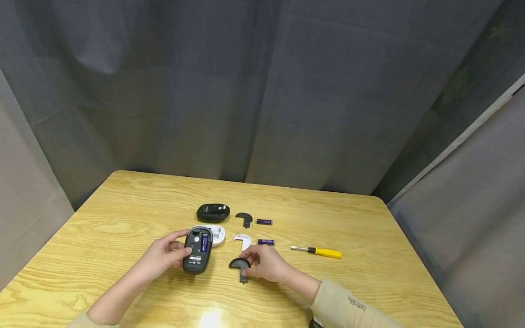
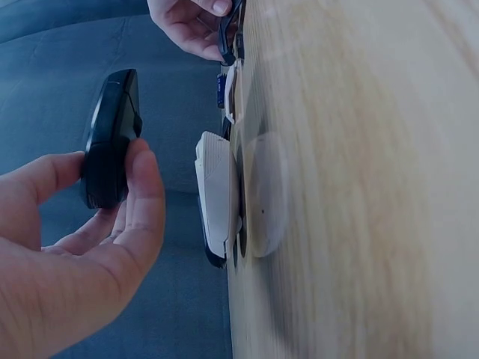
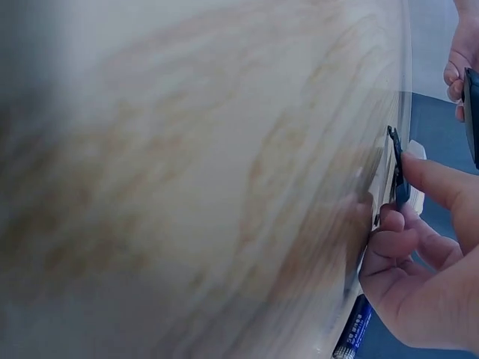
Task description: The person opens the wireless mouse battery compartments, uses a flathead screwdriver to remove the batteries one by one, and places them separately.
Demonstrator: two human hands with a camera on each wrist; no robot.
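My left hand [image 1: 161,256] grips a black computer mouse [image 1: 193,261] by its sides, raised off the table with its underside towards me. The battery slot of that mouse lies uncovered, with a purple battery [image 1: 204,243] inside. Between thumb and fingers, my right hand [image 1: 265,264] pinches a black battery cover [image 1: 239,263], low over the table or touching it; I cannot tell which. A white mouse [image 1: 219,234] lies upside down behind the held one, partly hidden by it. Beyond my right fingers lies a white battery cover [image 1: 244,239], also partly hidden.
Farther back lie another upturned black mouse [image 1: 213,212], a black battery cover [image 1: 244,218] and a loose purple battery [image 1: 264,222]. A second loose battery [image 1: 266,242] is just behind my right hand. To the right is a yellow-handled screwdriver [image 1: 328,253]. All lie on a wooden table [image 1: 377,282].
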